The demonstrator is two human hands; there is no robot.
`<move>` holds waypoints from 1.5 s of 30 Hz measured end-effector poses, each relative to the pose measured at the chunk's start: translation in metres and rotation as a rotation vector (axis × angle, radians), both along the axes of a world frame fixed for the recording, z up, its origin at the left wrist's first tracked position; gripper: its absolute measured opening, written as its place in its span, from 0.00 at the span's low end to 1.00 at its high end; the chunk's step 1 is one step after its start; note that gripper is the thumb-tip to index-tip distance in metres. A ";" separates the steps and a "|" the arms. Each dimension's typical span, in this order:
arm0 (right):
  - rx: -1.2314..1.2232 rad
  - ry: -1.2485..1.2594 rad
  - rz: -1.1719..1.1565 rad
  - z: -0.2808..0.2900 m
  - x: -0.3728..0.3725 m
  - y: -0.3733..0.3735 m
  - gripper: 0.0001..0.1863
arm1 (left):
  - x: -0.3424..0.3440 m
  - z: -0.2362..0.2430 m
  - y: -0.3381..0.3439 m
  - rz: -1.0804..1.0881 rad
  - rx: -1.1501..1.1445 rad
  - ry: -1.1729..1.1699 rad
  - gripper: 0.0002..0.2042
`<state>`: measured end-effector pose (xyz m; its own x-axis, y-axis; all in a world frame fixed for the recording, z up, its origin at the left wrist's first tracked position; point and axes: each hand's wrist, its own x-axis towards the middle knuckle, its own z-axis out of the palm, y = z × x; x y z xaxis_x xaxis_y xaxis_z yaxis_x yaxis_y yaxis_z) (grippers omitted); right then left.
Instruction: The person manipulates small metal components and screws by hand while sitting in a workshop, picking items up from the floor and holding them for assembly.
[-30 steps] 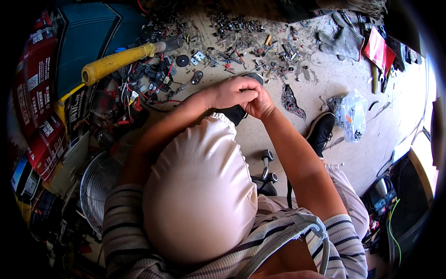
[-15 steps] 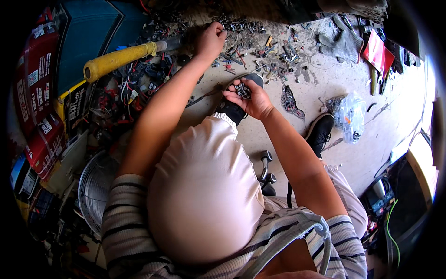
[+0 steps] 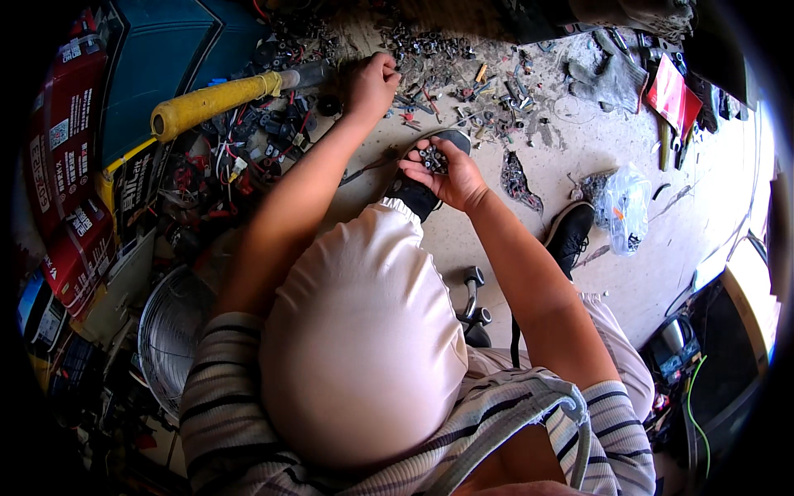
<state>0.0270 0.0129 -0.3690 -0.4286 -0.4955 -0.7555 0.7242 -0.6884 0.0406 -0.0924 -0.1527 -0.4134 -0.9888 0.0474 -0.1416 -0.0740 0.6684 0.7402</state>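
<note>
The left arm (image 3: 302, 198) stretches toward twelve o'clock, the left hand (image 3: 370, 88) curled into a pinch. At one o'clock, the right hand (image 3: 456, 178) is cupped, palm up.

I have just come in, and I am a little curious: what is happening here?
A person is bent over a floor strewn with small parts. The right hand is cupped, holding a little heap of small dark and silvery pieces. The left hand is among the scattered parts, fingers curled; whether it grips one cannot be seen. A yellow-handled tool is at the left, and a clear plastic bag lies at the right.
</note>
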 end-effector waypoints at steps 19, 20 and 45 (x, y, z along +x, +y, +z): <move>-0.011 -0.018 -0.004 0.001 -0.001 0.001 0.17 | -0.005 0.001 -0.002 0.039 0.481 -0.167 0.06; -0.010 -0.019 -0.006 0.001 -0.001 0.001 0.17 | -0.005 0.003 -0.001 0.043 0.534 -0.173 0.07; -0.017 -0.030 -0.019 0.002 -0.001 0.001 0.16 | 0.007 0.021 0.000 -0.095 0.098 0.224 0.12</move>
<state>0.0264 0.0139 -0.3672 -0.4151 -0.5003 -0.7599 0.7095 -0.7008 0.0738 -0.0849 -0.1532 -0.3921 -0.9854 0.1447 0.0901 0.1590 0.5891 0.7923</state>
